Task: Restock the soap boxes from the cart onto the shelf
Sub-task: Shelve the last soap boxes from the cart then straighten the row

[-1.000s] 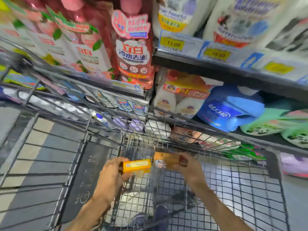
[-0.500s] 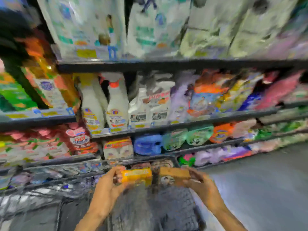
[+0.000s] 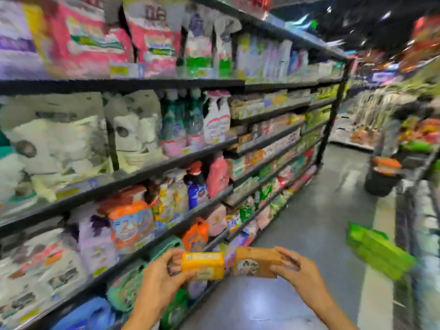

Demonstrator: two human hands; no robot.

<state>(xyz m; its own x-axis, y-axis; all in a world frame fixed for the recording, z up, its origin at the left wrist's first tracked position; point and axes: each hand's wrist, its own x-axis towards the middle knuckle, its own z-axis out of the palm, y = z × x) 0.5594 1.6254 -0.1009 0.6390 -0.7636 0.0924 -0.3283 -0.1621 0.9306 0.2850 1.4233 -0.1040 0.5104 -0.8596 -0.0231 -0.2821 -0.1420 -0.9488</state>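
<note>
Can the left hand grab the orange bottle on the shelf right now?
Probably not yet. The left hand already grips a yellow soap box, so its fingers are busy. The orange bottle sits just above with nothing blocking it.

You're in a shop aisle, pic badly blurred. Black shelving [image 3: 147,83] fills the left & centre of frame, tiers packed w/ pouches, spray bottles [image 3: 215,120] & boxes, running off toward upper right. Grey glossy floor [image 3: 309,234] takes the lower right w/ a light glare near bottom centre. Dark ceiling [image 3: 357,22] at top right. More racks w/ goods [image 3: 419,132] at far right edge.
</note>
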